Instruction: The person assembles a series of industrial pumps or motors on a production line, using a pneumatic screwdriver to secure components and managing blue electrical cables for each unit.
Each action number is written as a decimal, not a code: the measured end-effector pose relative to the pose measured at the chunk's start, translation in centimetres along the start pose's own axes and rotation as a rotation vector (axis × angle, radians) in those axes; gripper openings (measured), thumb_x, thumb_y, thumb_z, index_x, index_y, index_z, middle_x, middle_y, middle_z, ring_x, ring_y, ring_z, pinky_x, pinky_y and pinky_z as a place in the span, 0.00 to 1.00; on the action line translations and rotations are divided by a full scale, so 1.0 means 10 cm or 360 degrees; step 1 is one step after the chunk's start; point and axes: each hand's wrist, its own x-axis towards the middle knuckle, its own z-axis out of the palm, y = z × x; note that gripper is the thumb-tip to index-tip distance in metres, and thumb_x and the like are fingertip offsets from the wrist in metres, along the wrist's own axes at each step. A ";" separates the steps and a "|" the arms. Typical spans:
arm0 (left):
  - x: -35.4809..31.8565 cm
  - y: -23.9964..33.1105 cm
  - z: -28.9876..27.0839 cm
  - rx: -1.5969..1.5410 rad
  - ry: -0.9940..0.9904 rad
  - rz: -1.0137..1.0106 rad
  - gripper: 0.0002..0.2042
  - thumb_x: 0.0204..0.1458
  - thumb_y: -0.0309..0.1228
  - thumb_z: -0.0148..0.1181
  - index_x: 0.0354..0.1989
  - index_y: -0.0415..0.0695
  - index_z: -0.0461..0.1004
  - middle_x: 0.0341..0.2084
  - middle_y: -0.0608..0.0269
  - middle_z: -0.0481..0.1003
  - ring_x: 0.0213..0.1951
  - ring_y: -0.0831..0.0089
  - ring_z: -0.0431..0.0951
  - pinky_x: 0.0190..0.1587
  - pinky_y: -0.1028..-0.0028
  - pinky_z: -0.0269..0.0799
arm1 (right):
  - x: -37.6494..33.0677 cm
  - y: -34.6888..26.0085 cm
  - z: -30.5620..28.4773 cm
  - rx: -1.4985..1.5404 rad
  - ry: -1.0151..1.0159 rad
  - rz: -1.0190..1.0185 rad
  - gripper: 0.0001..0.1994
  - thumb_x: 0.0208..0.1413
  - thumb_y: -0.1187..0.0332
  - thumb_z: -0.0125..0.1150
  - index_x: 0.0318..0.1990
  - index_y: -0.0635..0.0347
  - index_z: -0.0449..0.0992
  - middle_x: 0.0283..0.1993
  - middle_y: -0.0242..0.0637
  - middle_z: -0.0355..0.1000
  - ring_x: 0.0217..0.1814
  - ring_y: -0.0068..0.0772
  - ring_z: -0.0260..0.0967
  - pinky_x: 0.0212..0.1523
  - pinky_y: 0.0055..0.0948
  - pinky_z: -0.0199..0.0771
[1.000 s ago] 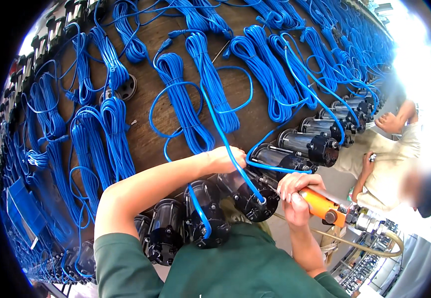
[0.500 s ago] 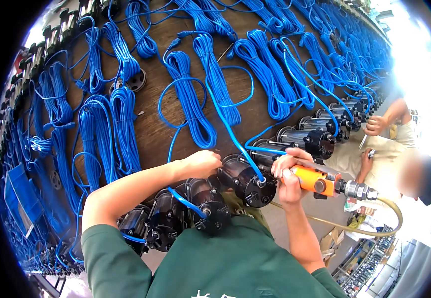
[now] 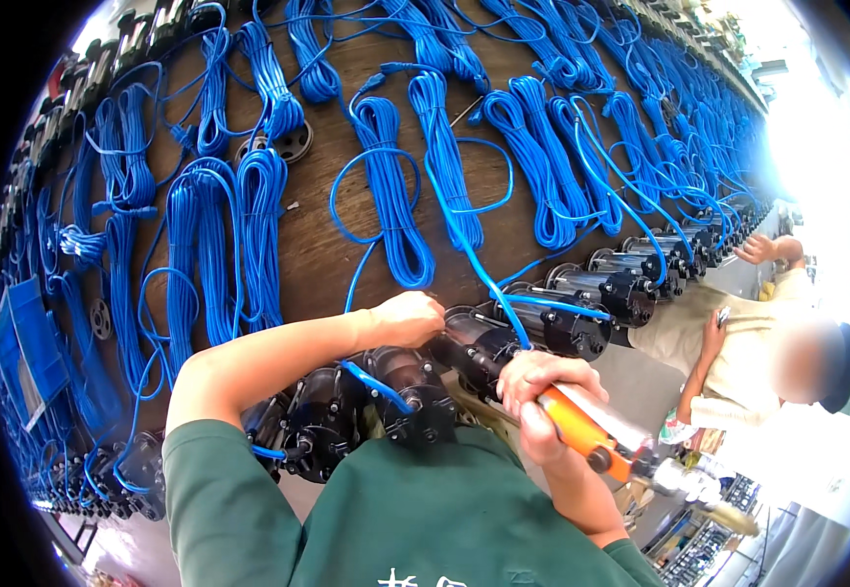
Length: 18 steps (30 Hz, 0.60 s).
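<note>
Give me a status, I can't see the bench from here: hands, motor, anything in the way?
Left hand resting on black motor. Right hand gripping orange power driver at the motor's end. Blue cable crossing over the motor; another person close on the right.

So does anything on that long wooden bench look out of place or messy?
Mostly no: the coiled blue cables lie in neat bundles beside the row of black cylindrical motors. One oddity: a lone dark round metal disc sits among the coils, apart from the motors.
</note>
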 end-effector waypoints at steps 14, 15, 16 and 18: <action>0.03 -0.01 0.09 0.0011 -0.0053 -0.0038 0.05 0.43 0.27 0.62 0.24 0.38 0.79 0.25 0.51 0.77 0.31 0.49 0.79 0.34 0.56 0.74 | 0.06 0.15 -0.11 -0.0198 -0.0533 0.0040 0.10 0.47 0.79 0.60 0.38 0.70 0.73 0.22 0.39 0.72 0.24 0.33 0.73 0.29 0.30 0.79; 0.05 -0.02 0.10 0.0006 -0.0068 -0.0063 0.05 0.43 0.27 0.62 0.24 0.38 0.78 0.25 0.51 0.77 0.31 0.49 0.79 0.33 0.57 0.74 | 0.08 0.16 -0.15 -0.0235 -0.0609 0.0009 0.09 0.46 0.79 0.61 0.37 0.70 0.73 0.21 0.40 0.72 0.24 0.33 0.74 0.29 0.30 0.79; 0.04 0.03 0.03 0.0013 -0.0089 -0.0037 0.05 0.43 0.27 0.62 0.25 0.38 0.78 0.24 0.50 0.77 0.31 0.49 0.79 0.33 0.57 0.75 | 0.09 0.20 -0.14 -0.0204 -0.0591 -0.0090 0.11 0.46 0.78 0.61 0.39 0.70 0.74 0.22 0.38 0.73 0.24 0.31 0.74 0.29 0.29 0.79; 0.05 0.08 -0.14 0.0080 -0.0153 -0.0151 0.06 0.43 0.29 0.63 0.25 0.37 0.79 0.23 0.48 0.77 0.29 0.48 0.79 0.31 0.57 0.75 | 0.16 0.10 -0.15 -0.0387 -0.0650 -0.0105 0.14 0.48 0.76 0.60 0.45 0.68 0.76 0.24 0.32 0.76 0.22 0.24 0.74 0.28 0.25 0.78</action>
